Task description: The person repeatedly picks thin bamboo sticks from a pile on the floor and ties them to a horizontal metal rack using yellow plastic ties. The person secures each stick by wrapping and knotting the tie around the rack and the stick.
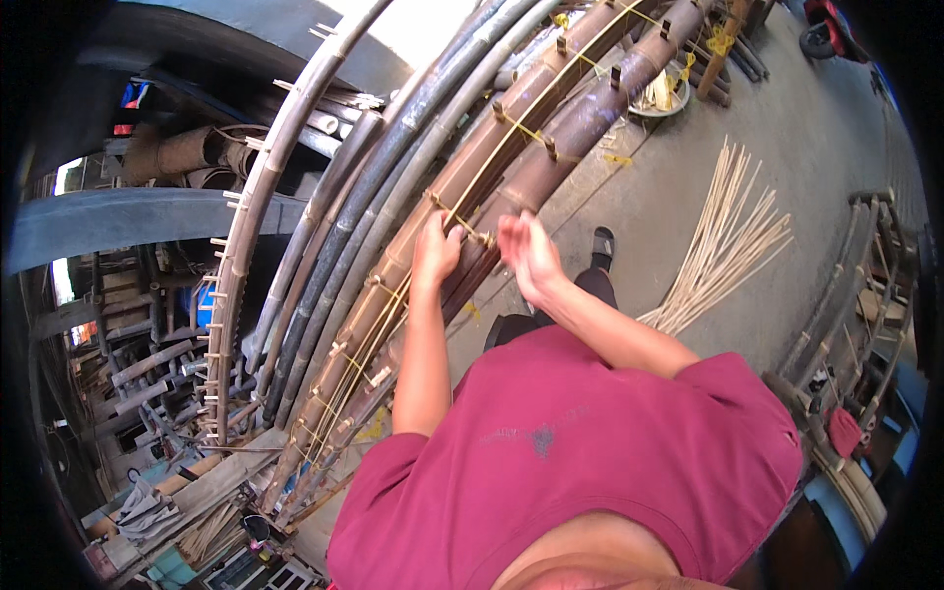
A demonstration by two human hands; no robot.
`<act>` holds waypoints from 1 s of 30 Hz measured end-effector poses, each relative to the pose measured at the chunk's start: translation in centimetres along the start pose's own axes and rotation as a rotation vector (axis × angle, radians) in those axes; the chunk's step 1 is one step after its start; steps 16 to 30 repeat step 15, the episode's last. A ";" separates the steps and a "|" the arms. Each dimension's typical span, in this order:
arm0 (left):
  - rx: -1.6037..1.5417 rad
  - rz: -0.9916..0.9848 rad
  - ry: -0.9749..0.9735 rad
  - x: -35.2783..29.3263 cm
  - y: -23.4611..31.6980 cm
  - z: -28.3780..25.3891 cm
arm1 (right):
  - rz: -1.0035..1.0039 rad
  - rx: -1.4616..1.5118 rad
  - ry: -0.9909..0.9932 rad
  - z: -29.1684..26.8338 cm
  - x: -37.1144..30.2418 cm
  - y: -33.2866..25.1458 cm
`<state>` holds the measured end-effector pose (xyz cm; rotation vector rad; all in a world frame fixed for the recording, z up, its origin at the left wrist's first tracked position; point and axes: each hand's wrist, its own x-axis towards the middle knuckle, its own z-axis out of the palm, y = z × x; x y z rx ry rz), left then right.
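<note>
While we are pressing our left hand closed on the long brown bamboo pole running near-left to far-right, our right hand is hovering open just right.

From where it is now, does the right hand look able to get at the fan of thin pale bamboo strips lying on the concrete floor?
Probably not without bending or stepping: the right hand is up at the brown bamboo poles, while the pale strips lie lower on the floor, off to the right. Nothing lies between them.
</note>
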<state>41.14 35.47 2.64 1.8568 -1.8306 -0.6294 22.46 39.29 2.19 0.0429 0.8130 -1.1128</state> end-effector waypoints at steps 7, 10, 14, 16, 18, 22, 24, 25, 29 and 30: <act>0.060 0.060 0.113 0.6 -1.2 1.3 | -0.619 -1.410 -0.693 17.0 5.6 -0.8; -0.164 -0.050 -0.017 1.0 1.0 -0.9 | -1.105 -2.255 -0.236 14.3 11.4 -2.5; -0.093 -0.114 -0.052 0.4 1.1 -1.7 | -0.071 -1.058 -0.884 16.8 9.3 -3.7; -0.243 -0.062 -0.018 0.4 -0.5 -0.9 | -0.061 -1.056 -0.896 17.0 8.9 -3.7; -0.243 -0.062 -0.018 0.4 -0.5 -0.9 | -0.061 -1.056 -0.896 17.0 8.9 -3.7; -0.243 -0.062 -0.018 0.4 -0.5 -0.9 | -0.061 -1.056 -0.896 17.0 8.9 -3.7; -0.243 -0.062 -0.018 0.4 -0.5 -0.9 | -0.061 -1.056 -0.896 17.0 8.9 -3.7; -0.243 -0.062 -0.018 0.4 -0.5 -0.9 | -0.061 -1.056 -0.896 17.0 8.9 -3.7; -0.243 -0.062 -0.018 0.4 -0.5 -0.9 | -0.061 -1.056 -0.896 17.0 8.9 -3.7; -0.243 -0.062 -0.018 0.4 -0.5 -0.9 | -0.061 -1.056 -0.896 17.0 8.9 -3.7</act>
